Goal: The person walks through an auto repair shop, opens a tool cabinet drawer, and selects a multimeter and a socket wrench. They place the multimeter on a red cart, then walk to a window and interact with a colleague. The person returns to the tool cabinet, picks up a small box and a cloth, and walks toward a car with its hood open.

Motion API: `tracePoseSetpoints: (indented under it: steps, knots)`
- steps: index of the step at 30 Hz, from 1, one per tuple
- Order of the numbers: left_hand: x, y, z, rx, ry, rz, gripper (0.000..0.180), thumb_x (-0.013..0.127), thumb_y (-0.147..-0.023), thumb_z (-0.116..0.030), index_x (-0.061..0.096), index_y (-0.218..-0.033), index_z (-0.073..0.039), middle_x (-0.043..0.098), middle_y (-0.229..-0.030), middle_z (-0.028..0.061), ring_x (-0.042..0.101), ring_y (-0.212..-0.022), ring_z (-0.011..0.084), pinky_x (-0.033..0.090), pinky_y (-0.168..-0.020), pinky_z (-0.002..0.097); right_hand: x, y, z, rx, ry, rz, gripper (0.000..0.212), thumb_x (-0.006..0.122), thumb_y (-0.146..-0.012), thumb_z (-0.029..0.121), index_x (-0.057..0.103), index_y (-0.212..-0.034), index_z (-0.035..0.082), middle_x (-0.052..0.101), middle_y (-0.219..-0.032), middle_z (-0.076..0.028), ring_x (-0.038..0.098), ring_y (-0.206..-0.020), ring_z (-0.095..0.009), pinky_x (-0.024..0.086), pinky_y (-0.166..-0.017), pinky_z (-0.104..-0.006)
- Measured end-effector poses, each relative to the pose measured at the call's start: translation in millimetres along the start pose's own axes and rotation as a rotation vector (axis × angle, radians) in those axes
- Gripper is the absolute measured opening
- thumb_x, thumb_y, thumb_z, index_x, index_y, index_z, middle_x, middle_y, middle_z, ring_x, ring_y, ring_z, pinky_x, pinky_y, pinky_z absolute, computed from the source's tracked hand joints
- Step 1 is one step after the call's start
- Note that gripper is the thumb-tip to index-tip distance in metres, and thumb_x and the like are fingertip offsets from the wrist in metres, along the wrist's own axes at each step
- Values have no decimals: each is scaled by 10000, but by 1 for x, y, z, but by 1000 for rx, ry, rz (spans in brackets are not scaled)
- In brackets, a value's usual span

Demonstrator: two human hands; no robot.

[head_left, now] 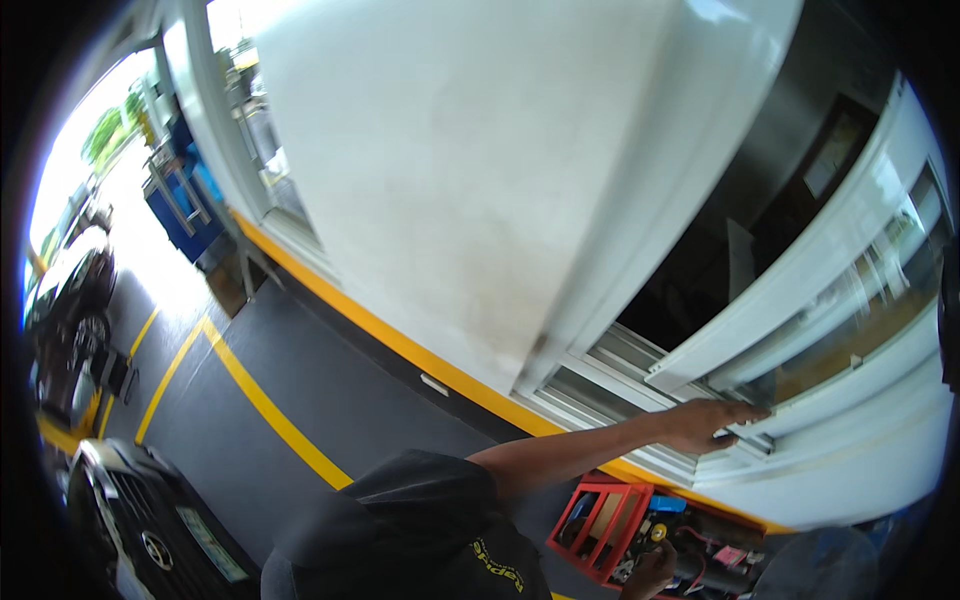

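Note:
My left arm, in a dark short sleeve, reaches across to a white-framed sliding window on the right. At its lower rail is my left hand, fingers stretched along the frame and thumb apart, with nothing visible in its grasp. Bare sill tracks run beside the wrist. Low at the bottom edge, my right hand has its fingers curled. A small yellow round thing shows just above those fingers; whether they hold it, I cannot tell. Behind is a red-framed cart of tools and parts.
A white wall with a yellow band along its foot fills the middle. Yellow lines mark the grey floor. A vehicle's front stands at lower left, a dark car beyond it, and a blue cabinet further back.

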State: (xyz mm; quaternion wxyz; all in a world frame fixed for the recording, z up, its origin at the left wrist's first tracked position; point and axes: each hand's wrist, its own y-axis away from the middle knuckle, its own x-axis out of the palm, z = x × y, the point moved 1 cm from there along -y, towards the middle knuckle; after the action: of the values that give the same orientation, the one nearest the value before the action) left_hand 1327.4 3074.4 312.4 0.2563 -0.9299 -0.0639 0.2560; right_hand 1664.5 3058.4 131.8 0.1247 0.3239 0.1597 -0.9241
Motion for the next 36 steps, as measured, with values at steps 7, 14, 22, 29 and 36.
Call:
tracePoseSetpoints:
  steps: [7, 14, 22, 29, 36]
  knots:
    - [28, 216, 17, -69, -38, -115, 439, 613, -1053, -217, 597, -1453, -38, 659, -1362, 233, 641, -1269, 416, 515, -1076, 500, 8, -98, 182, -586, -320, 22, 362, 577, -1073, 105, 634, -1427, 56, 719, -1184, -137, 722, -906, -243, 549, -742, -355]
    - [126, 741, -59, -2267, -112, -845, 409, 623, -962, -206, 724, -1340, -87, 702, -1374, 200, 676, -1285, 377, 567, -1046, 485, 107, -120, 305, -592, -342, 52, 478, 585, -1069, 136, 511, -1540, 98, 659, -1363, -126, 725, -925, -246, 561, -766, -370]
    - [351, 954, -270, -2399, 99, -1548, 409, 646, -980, -210, 727, -1273, 63, 727, -1305, 272, 696, -1243, 418, 567, -1021, 473, 179, -107, 339, -468, -384, -71, 462, 586, -991, 83, 513, -1443, 22, 644, -1275, -162, 762, -765, -259, 583, -653, -365]
    - [378, 946, -246, -2304, 526, -1582, 359, 599, -1057, -168, 693, -1275, 101, 781, -1009, 164, 771, -886, 303, 613, -795, 440, 217, -54, 405, -183, -492, -413, 517, 644, -965, 145, 532, -1434, -40, 631, -1341, -218, 765, -900, -331, 645, -725, -411]
    - [252, 1110, -253, -2072, 841, -1474, 412, 657, -1033, -369, 754, -1295, -67, 725, -1380, 156, 679, -1300, 326, 561, -1039, 474, 337, 192, 575, -799, -457, 96, 338, 563, -1035, 32, 631, -1365, 51, 676, -1225, -121, 677, -863, -210, 570, -725, -339]
